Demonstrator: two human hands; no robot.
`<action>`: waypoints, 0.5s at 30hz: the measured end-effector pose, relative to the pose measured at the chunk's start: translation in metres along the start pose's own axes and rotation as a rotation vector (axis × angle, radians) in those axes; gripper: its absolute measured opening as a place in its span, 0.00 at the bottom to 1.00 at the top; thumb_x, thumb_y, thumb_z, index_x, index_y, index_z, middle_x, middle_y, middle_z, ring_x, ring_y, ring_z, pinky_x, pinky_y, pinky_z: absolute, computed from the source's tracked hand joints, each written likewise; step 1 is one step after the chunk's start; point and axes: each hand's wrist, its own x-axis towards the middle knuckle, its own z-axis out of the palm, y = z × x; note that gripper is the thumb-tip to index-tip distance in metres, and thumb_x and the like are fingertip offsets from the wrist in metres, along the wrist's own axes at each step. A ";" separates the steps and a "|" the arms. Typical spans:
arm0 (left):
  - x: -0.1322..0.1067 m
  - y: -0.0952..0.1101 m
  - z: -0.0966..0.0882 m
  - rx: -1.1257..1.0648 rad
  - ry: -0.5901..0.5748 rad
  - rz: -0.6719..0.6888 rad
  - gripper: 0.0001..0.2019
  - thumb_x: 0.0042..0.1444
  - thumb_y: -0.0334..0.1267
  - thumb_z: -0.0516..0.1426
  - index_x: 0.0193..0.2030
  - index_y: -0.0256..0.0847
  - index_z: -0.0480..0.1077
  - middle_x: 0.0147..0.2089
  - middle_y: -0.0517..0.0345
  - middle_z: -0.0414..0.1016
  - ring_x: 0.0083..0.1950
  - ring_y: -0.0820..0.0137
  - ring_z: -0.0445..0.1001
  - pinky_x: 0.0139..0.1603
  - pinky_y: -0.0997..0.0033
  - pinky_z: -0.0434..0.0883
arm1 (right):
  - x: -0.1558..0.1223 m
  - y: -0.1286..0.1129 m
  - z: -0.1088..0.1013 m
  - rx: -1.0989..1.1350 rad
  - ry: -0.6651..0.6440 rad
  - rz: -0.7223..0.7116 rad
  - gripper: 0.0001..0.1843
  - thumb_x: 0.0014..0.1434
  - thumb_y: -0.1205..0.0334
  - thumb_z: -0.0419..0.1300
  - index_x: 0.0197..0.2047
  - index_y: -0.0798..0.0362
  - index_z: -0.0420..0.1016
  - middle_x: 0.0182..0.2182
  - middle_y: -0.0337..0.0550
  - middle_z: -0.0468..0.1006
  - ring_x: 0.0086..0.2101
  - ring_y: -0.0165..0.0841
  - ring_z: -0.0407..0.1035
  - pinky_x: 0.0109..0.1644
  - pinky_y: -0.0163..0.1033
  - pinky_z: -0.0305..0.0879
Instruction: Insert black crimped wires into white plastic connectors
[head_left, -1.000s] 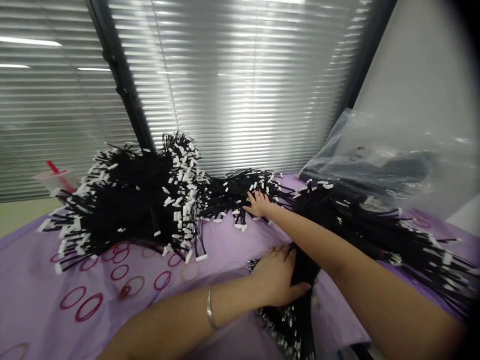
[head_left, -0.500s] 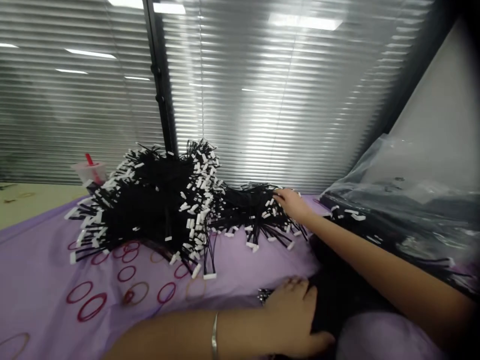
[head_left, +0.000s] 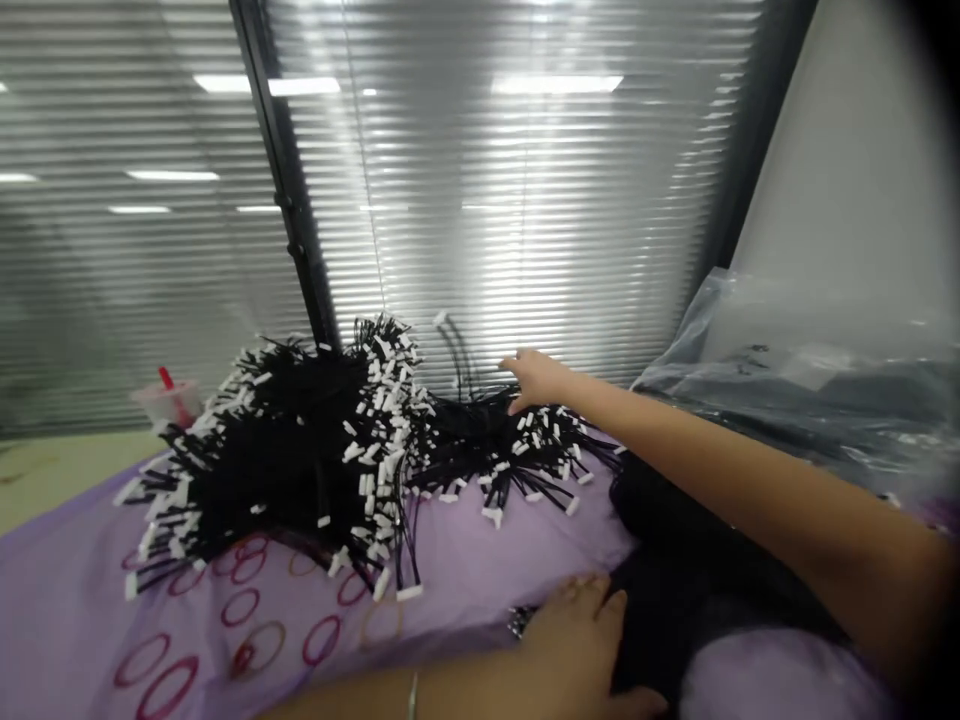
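My right hand (head_left: 536, 382) is over the right part of a low pile of black cables (head_left: 480, 430) with white connectors. Its fingers are apart, and I see nothing between them. Left of it, a loose black cable (head_left: 459, 350) stands up in front of the blinds, white connector uppermost. My left hand (head_left: 566, 645) lies palm down at the bottom, thumb spread from the fingers, on a dark mass (head_left: 660, 590). Small silvery ends (head_left: 519, 621) poke out beside its knuckles; what lies beneath the palm is hidden. A taller heap of the same cables (head_left: 277, 450) sits to the left.
A purple cloth (head_left: 457, 545) covers the table, with several red and tan rings (head_left: 240, 606) on it. Behind the heap stands a plastic cup (head_left: 166, 402) with a red straw. Clear plastic sheeting (head_left: 810, 400) is at the right, and window blinds (head_left: 450, 180) rise behind.
My right hand has opened and lifted from the low pile. A cable now stands up left of it. My left hand stays almost in place; the view has tilted upward.
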 end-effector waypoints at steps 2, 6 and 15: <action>0.000 -0.002 0.002 -0.067 -0.008 -0.037 0.45 0.45 0.54 0.56 0.67 0.32 0.49 0.69 0.38 0.42 0.69 0.45 0.43 0.69 0.44 0.44 | -0.002 0.006 0.001 -0.013 -0.057 0.043 0.18 0.59 0.50 0.56 0.42 0.57 0.70 0.39 0.44 0.73 0.40 0.31 0.68 0.45 0.43 0.65; -0.007 0.009 -0.020 -0.567 0.184 -0.025 0.40 0.41 0.48 0.63 0.62 0.36 0.59 0.66 0.41 0.54 0.68 0.48 0.49 0.69 0.43 0.43 | -0.031 0.018 -0.021 -0.016 -0.031 0.114 0.18 0.59 0.51 0.55 0.44 0.56 0.71 0.42 0.46 0.73 0.43 0.34 0.67 0.47 0.44 0.63; 0.018 -0.046 -0.093 -1.377 0.573 -0.200 0.22 0.53 0.37 0.57 0.53 0.43 0.55 0.56 0.46 0.64 0.49 0.69 0.72 0.57 0.61 0.66 | -0.088 0.037 -0.020 -0.076 -0.168 0.145 0.15 0.60 0.60 0.49 0.46 0.52 0.73 0.40 0.46 0.76 0.39 0.35 0.69 0.38 0.37 0.59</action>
